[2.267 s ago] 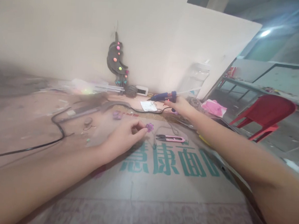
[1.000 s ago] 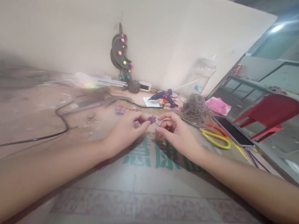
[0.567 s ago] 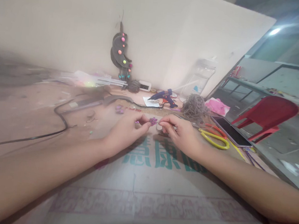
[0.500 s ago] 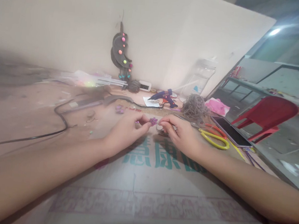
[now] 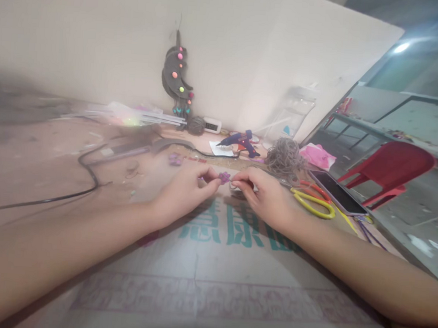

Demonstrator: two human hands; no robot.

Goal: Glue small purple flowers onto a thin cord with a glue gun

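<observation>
Between the thumb and index finger of my left hand (image 5: pixel 189 189) is a small purple flower (image 5: pixel 224 178), held just above the printed board (image 5: pixel 197 260). My right hand (image 5: pixel 267 195) is pinched close to the flower's right side, and a thin dark strand (image 5: pixel 233 185) curves out from its fingertips. Whether the strand touches the flower is unclear. A second purple flower (image 5: pixel 175 159) lies on the table behind my left hand. Scissors with yellow and orange handles (image 5: pixel 315 205) rest beside my right wrist.
A dark blue glue gun (image 5: pixel 239 141) stands on white paper, its black cord running left. Grey yarn (image 5: pixel 286 156), a pink cloth (image 5: pixel 318 156), a phone (image 5: pixel 337 192) and a clear bottle (image 5: pixel 292 111) are at right. A grey crescent ornament (image 5: pixel 174 76) hangs at the back.
My right thumb and fingers have shifted slightly against the strand near the flower. The left hand keeps its hold on the flower, almost unmoved.
</observation>
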